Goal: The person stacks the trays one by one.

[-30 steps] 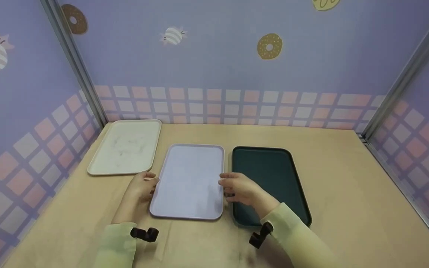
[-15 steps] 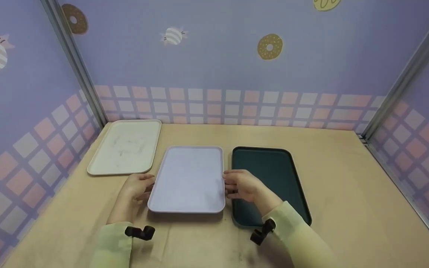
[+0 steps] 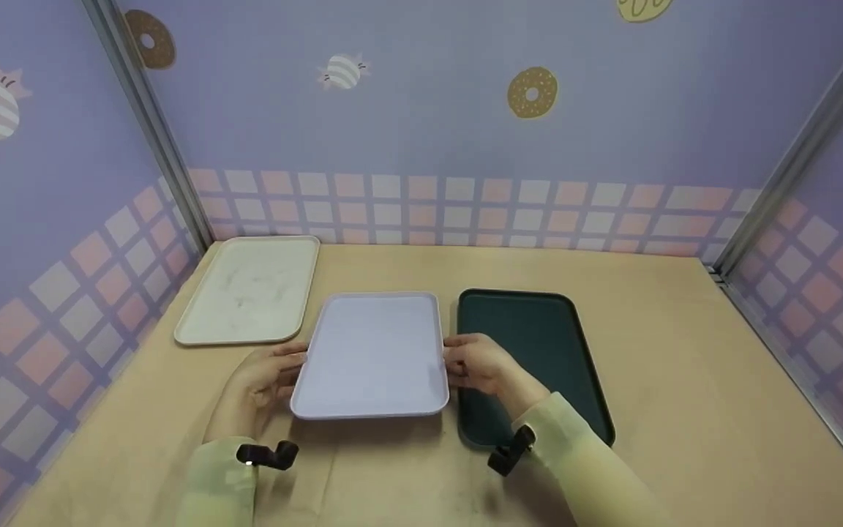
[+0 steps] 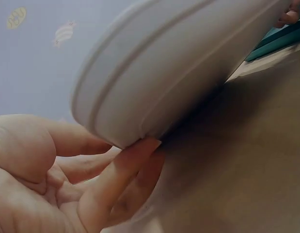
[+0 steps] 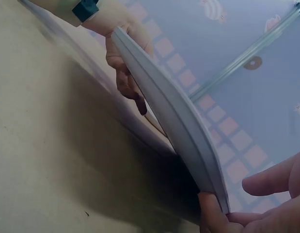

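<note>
A pale lavender rectangular tray (image 3: 374, 351) hangs a little above the table, its near edge raised and a shadow beneath it. My left hand (image 3: 264, 377) grips its left side; in the left wrist view the fingertips (image 4: 140, 148) support the pale underside from below, at the rim. On the opposite side, my right hand (image 3: 484, 362) holds the right edge. The right wrist view has a finger (image 5: 211, 208) hooked under the rim while the thumb (image 5: 268, 182) stands apart from it. Nothing lies on the tray's face.
To the right lies a dark green tray (image 3: 527, 344), partly covered by my right hand and sleeve. A white, grey-smudged tray (image 3: 249, 289) rests at the back left, by the wall. Patterned walls (image 3: 421, 110) enclose the tan table (image 3: 685, 380) behind and at both sides.
The lavender tray has come up off the table, near edge first, and its tilt has changed. Both hands have taken firmer hold at its sides. The green and white trays stay put.
</note>
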